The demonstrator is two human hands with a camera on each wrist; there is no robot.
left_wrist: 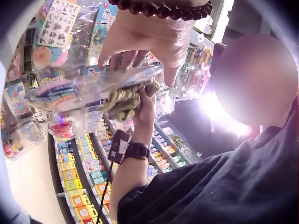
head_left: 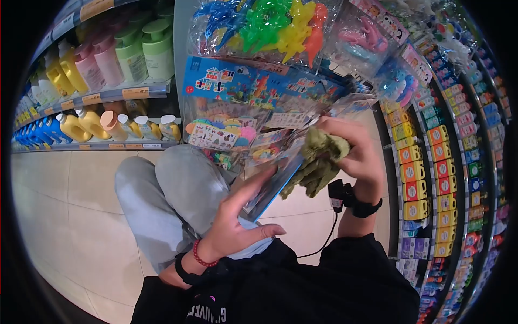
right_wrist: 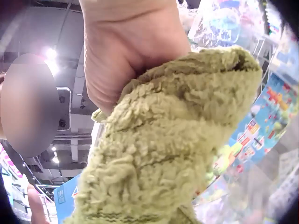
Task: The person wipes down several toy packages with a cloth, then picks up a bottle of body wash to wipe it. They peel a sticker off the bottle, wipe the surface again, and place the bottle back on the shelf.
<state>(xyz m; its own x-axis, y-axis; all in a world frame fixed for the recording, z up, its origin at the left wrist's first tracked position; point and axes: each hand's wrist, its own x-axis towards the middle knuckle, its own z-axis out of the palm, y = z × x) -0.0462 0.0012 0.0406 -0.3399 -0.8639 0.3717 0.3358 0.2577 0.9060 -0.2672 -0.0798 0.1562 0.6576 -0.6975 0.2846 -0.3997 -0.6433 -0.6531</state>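
Observation:
A green fluffy cloth point(head_left: 318, 162) is bunched in the right hand point(head_left: 353, 146), whose fingers curl round it. It lies against one face of a clear toy packet with a blue edge point(head_left: 278, 186). On the packet's other side is the left hand point(head_left: 237, 221), fingers extended along it and thumb held apart. In the left wrist view the left hand point(left_wrist: 147, 42) is above the packet and the cloth point(left_wrist: 126, 100). The cloth point(right_wrist: 154, 140) fills much of the right wrist view, below the right hand point(right_wrist: 135, 51).
Toy packets hang ahead, including a blue card pack point(head_left: 259, 83) and a bag of colourful figures point(head_left: 270, 27). Shelves of bottles point(head_left: 129, 54) stand at the left, and shelves of boxed goods point(head_left: 415, 173) at the right. The person's bent knees point(head_left: 189, 178) are below the packets.

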